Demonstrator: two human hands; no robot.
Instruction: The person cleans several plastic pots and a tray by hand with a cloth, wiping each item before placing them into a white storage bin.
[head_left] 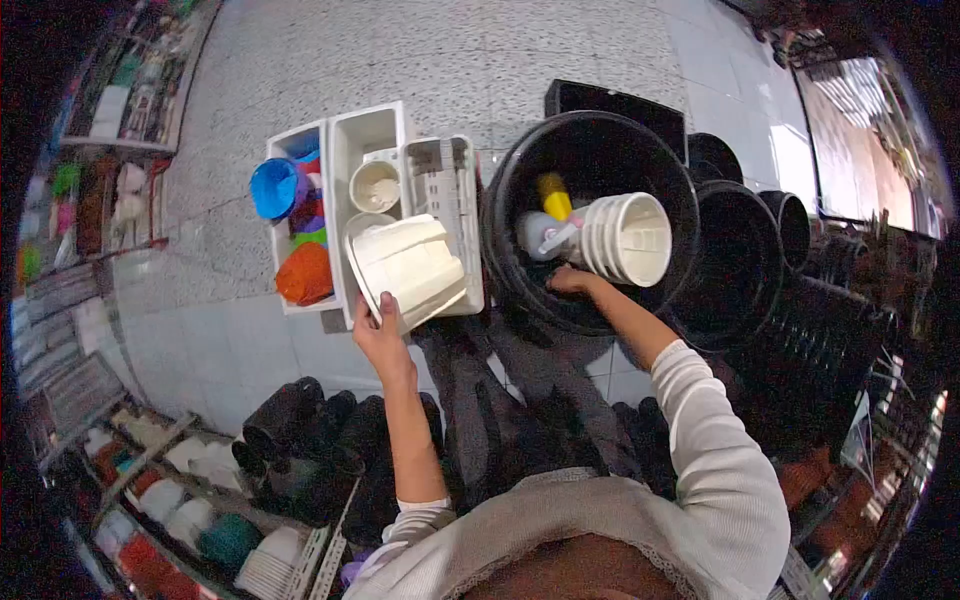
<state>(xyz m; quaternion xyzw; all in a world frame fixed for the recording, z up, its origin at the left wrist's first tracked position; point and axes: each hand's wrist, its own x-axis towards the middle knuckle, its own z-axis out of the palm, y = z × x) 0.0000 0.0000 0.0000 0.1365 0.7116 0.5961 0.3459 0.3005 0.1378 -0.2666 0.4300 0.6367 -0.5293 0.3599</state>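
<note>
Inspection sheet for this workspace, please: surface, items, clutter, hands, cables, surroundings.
Surface: tiled floor, textured and smooth areas.
Job's things: cream fluted pot, tilted over the white planters; stacked white pots lying inside the large black tub.
Clutter: blue pot and orange pot in the leftmost planter; yellow item in the tub.
Grippers: left hand grips the cream pot's rim; right hand inside the tub, fingers unclear.
Cables: nothing seen.
Surroundings: loaded shelving left; black pots right.

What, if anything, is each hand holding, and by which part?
The left hand holds the cream pot by its near rim; whether the right hand grips anything cannot be told.
</note>
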